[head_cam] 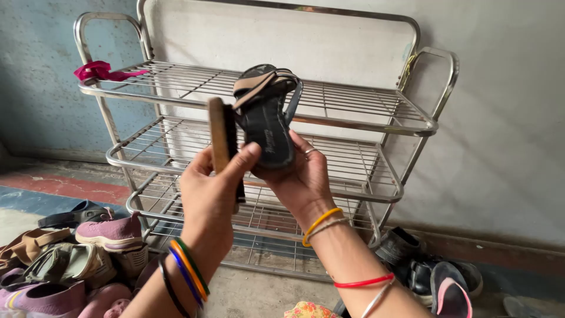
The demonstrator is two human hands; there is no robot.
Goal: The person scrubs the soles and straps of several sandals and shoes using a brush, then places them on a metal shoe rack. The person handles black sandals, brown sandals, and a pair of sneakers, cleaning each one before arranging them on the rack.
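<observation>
Your left grip (pixel 206 191) pinched one wooden brush (pixel 222 138); your right grip (pixel 300 176) clasped one black sandal (pixel 268 118) just beside it, before one three-shelf metal rack (pixel 353 112). One pink cloth (pixel 103 72) lay up left.

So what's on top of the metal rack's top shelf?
Only a pink cloth lies at the left end of the top shelf. The raised black sandal hides a bit of its middle.

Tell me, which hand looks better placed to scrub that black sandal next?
Probably the left hand: its grip is closed on the flat wooden-backed brush, whose bristle side sits right beside the black strappy sandal. The right hand is busy cupping the sandal from behind, sole facing the brush.
</observation>
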